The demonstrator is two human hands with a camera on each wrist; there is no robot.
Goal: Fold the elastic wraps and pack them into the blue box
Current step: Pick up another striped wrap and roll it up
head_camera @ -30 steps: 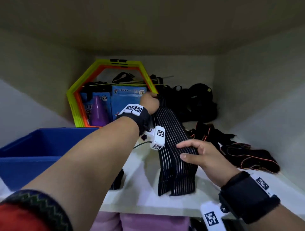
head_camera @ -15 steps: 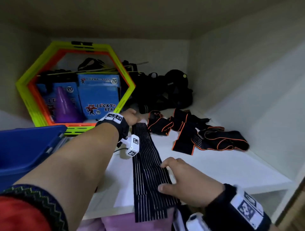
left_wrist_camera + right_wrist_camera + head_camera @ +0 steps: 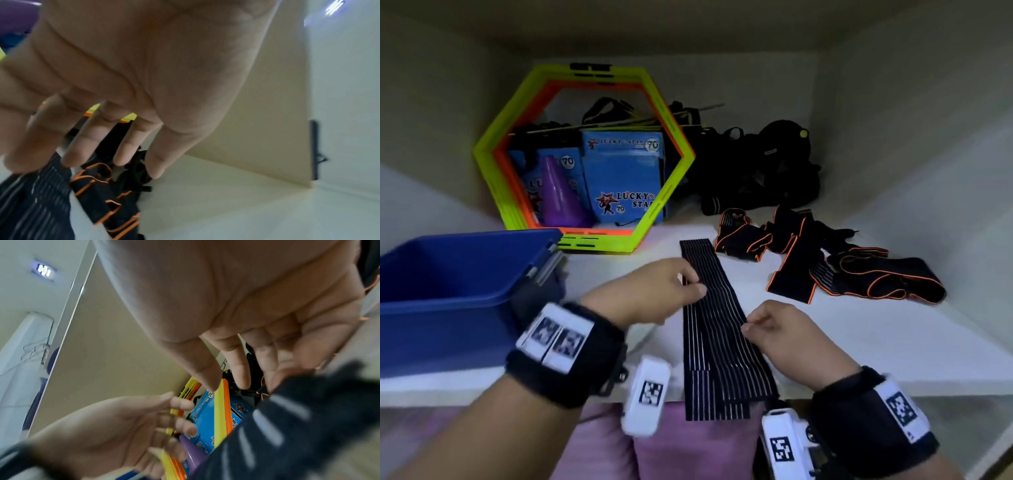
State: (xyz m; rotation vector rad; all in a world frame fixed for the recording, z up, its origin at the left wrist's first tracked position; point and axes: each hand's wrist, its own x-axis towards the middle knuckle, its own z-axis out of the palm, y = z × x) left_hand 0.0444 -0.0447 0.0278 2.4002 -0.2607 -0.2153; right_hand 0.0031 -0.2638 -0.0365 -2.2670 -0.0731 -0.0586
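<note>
A black elastic wrap [image 3: 709,329] with thin white stripes lies lengthwise on the white shelf [image 3: 859,342], and its near end hangs over the front edge. My left hand [image 3: 654,294] hovers at the wrap's left edge near the middle, fingers stretched out and holding nothing [image 3: 123,81]. My right hand [image 3: 774,325] is at the right edge; its thumb and fingers pinch the striped wrap [image 3: 287,426]. The blue box [image 3: 448,291] stands at the left with its inside dark. Black wraps with orange trim [image 3: 859,277] lie tangled at the right.
Yellow and orange hexagon rings [image 3: 505,109] lean at the back with blue packets [image 3: 623,178] and a purple cone [image 3: 560,195] behind them. A pile of black gear [image 3: 756,164] fills the back corner. Purple fabric [image 3: 688,445] shows below the shelf.
My left hand has come back from the wrap's far end to its middle and let go. My right hand has shifted from lying on the wrap to pinching its right edge.
</note>
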